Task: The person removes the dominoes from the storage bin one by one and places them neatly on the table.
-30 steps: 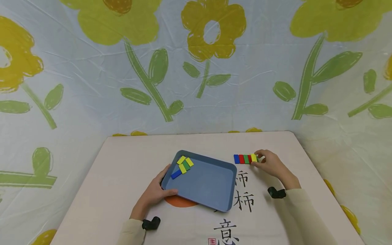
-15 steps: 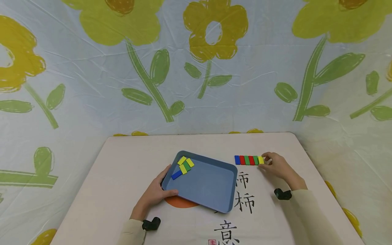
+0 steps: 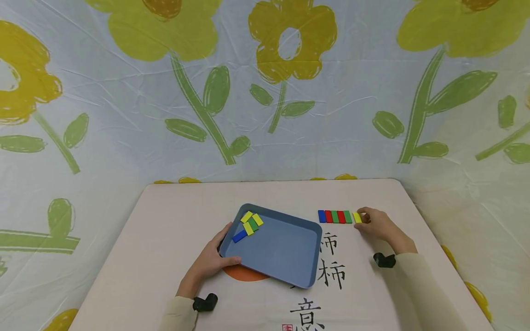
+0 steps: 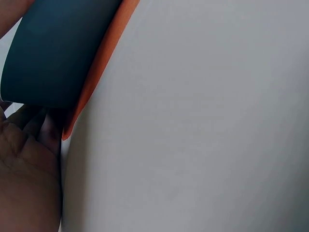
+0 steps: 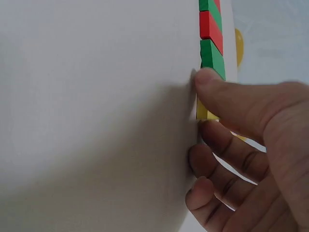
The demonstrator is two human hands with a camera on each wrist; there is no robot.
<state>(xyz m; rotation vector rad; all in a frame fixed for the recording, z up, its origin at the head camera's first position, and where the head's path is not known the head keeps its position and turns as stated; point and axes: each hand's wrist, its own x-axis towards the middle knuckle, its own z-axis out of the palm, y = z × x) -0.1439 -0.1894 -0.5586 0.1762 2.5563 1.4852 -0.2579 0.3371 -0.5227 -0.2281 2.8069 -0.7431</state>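
A row of small flat blocks (image 3: 335,216), blue, red, green, red, green, lies on the table right of a blue tray (image 3: 285,257). My right hand (image 3: 374,224) pinches a yellow block (image 3: 357,217) at the row's right end; in the right wrist view thumb and fingers close on the yellow block (image 5: 203,112) just below a green block (image 5: 211,57). My left hand (image 3: 211,259) grips the tray's near left corner, seen in the left wrist view as the dark tray edge (image 4: 53,53) above my palm. Several yellow, green and blue blocks (image 3: 249,225) lie in the tray's far left corner.
The table (image 3: 174,216) wears a pale cloth with black characters (image 3: 331,271) and an orange disc (image 3: 244,274) under the tray. A flowered sheet (image 3: 265,92) hangs behind and to both sides. Black wrist cameras (image 3: 384,260) sit on both sleeves.
My right hand has slid right along the row with the yellow block, and a green block now shows at the row's end. The left hand and tray have stayed put.
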